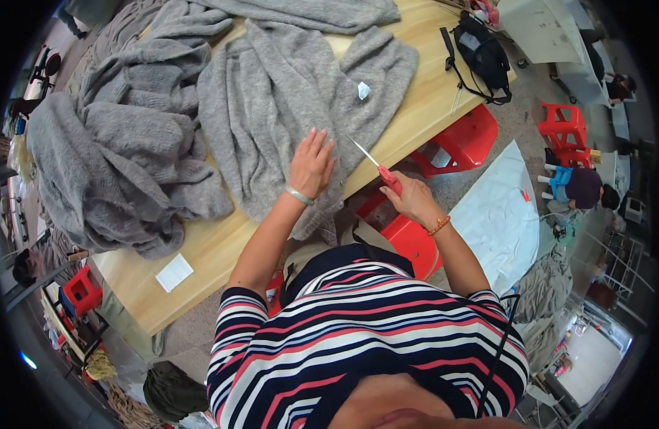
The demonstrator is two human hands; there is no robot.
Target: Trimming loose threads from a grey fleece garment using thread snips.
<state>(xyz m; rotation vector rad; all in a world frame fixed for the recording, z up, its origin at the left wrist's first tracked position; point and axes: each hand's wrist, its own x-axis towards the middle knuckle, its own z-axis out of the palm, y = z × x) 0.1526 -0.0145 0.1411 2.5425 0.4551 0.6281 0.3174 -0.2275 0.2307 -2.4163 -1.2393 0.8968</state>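
Observation:
My left hand (312, 166) lies on a grey knitted garment (254, 118) spread over the table, its fingers stretched out and nothing held. To its right, my right hand (413, 200) grips a pair of scissors (389, 179) by the red handle. Their slim metal blades point up and left over the cloth; I cannot tell whether they touch it. A small white label (363, 90) shows on the garment beyond the blade tips. Part of the cloth hangs over the table's near edge, toward my lap.
A heap of grey knitwear (122, 143) fills the wooden table's (140, 300) left side, near a white paper slip (174, 273). A black bag (479, 53) sits at the far right corner. Red stools (461, 139) stand beside the table, and a white sheet (497, 222) covers floor at right.

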